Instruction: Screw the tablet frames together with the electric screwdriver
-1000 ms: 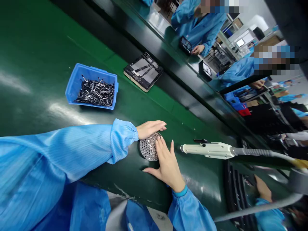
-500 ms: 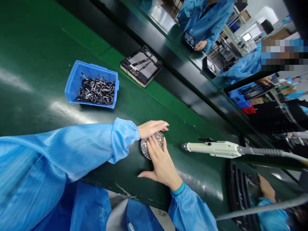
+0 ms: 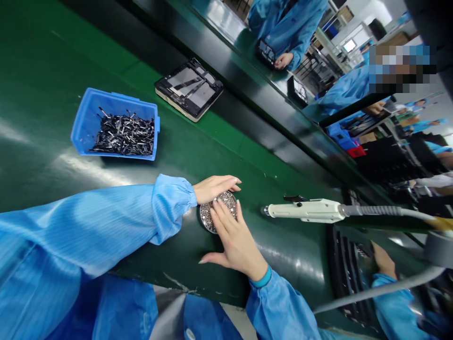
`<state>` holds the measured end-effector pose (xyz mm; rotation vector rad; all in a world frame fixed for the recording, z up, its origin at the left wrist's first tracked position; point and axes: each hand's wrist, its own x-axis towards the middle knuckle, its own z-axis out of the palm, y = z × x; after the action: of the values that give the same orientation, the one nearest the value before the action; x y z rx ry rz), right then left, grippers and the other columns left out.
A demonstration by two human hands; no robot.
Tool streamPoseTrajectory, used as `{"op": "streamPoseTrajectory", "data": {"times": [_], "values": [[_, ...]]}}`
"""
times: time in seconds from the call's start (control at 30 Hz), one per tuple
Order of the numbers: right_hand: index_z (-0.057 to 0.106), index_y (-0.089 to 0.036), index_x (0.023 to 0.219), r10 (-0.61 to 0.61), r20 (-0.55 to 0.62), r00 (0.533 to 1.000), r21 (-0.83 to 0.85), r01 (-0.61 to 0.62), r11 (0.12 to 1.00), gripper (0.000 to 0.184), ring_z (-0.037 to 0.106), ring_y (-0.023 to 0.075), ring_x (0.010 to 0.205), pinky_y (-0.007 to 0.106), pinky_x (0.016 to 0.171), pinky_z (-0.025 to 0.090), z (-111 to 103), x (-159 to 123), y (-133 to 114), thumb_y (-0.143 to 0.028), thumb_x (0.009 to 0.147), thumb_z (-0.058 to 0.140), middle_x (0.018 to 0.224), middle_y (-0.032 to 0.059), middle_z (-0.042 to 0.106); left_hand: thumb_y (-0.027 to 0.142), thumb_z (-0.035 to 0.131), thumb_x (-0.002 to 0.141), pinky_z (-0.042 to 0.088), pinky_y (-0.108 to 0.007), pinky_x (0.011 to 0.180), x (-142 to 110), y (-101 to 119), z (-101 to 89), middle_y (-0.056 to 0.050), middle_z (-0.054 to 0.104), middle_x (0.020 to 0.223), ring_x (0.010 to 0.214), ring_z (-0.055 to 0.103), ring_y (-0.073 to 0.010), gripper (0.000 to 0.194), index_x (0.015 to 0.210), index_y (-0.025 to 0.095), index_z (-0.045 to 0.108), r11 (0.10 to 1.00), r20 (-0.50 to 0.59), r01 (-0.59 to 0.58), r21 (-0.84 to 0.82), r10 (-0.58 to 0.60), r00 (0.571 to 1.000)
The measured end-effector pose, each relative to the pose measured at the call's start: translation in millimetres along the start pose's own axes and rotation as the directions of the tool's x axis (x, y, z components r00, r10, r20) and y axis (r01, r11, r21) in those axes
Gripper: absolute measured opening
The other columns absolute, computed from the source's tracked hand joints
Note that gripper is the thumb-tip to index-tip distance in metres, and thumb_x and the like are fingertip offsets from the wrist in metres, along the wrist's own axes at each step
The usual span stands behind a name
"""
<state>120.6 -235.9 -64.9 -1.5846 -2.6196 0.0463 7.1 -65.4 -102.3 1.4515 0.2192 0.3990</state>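
Your right hand [image 3: 235,243] lays flat, unclenched fingers on the round screw dish [image 3: 216,215]; your left hand [image 3: 214,187], open, cups its far rim.

A round metal dish [image 3: 216,213] lies flat on the dark green belt, near its front edge. Its surface is perforated with rows of small holes and strewn with tiny silvery screws [image 3: 226,200] that glint in the light. Most of the near half is covered by fingers, so only the far and left parts of the disc show. Its thin rim looks dark grey.
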Motion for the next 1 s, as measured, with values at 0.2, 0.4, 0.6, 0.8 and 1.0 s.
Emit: {"op": "streamPoseTrajectory", "data": {"times": [0.2, 0.4, 0.6, 0.8, 1.0], "values": [[0.02, -0.001, 0.152, 0.054, -0.013, 0.998, 0.018, -0.054, 0.998, 0.102, 0.024, 0.0377, 0.147, 0.07, 0.117, 0.017, 5.0, -4.7, 9.8, -0.074, 0.086, 0.05, 0.153, 0.0271, 0.033, 0.074, 0.032, 0.093, 0.042, -0.037, 0.107, 0.1, 0.2, 1.1, -0.014, 0.063, 0.128, 0.121, 0.058, -0.0239, 0.076, 0.133, 0.013, 0.052, 1.0, 0.007, -0.003, -0.014, 0.003, 1.0], [0.022, -0.004, 0.152, -0.016, -0.002, 1.0, 0.068, 0.016, 0.998, 0.103, 0.025, 0.0348, 0.148, 0.069, 0.119, 0.007, 1.2, -1.7, 5.8, -0.077, 0.084, 0.048, 0.151, 0.0227, 0.038, 0.072, 0.031, 0.094, 0.04, -0.037, 0.109, -0.6, 2.3, 0.2, -0.014, 0.063, 0.128, 0.12, 0.059, -0.0238, 0.073, 0.133, 0.013, 0.052, 1.0, 0.027, 0.02, 0.004, -0.02, 0.999], [0.019, -0.005, 0.154, 0.064, 0.041, 0.997, 0.021, -0.065, 0.998, 0.1, 0.023, 0.0373, 0.148, 0.072, 0.117, 0.011, 2.2, -3.6, 12.5, -0.072, 0.087, 0.051, 0.154, 0.0252, 0.032, 0.068, 0.032, 0.097, 0.04, -0.037, 0.109, -2.4, 8.7, 0.8, -0.014, 0.062, 0.13, 0.122, 0.057, -0.0239, 0.068, 0.134, 0.014, 0.051, 0.999, 0.018, 0.035, -0.005, -0.035, 0.999], [0.025, -0.003, 0.151, 0.029, 0.038, 0.999, 0.05, -0.031, 0.998, 0.1, 0.026, 0.0363, 0.147, 0.071, 0.118, 0.011, 0.9, -11.6, 2.8, -0.074, 0.086, 0.05, 0.151, 0.0247, 0.037, 0.064, 0.031, 0.099, 0.039, -0.036, 0.109, -3.1, 12.7, 1.1, -0.013, 0.064, 0.127, 0.12, 0.058, -0.0227, 0.065, 0.132, 0.013, 0.053, 0.999, 0.026, 0.031, 0.044, -0.032, 0.999], [0.026, -0.004, 0.151, 0.089, 0.012, 0.996, 0.006, -0.089, 0.996, 0.091, 0.022, 0.0358, 0.148, 0.071, 0.117, 0.015, 1.0, -0.9, 24.3, -0.07, 0.091, 0.045, 0.155, 0.024, 0.03, 0.068, 0.031, 0.096, 0.042, -0.035, 0.107, -3.1, 12.3, 0.5, -0.015, 0.061, 0.131, 0.12, 0.059, -0.0232, 0.071, 0.135, 0.012, 0.05, 0.999, 0.02, 0.044, 0.027, -0.045, 0.999]]}}
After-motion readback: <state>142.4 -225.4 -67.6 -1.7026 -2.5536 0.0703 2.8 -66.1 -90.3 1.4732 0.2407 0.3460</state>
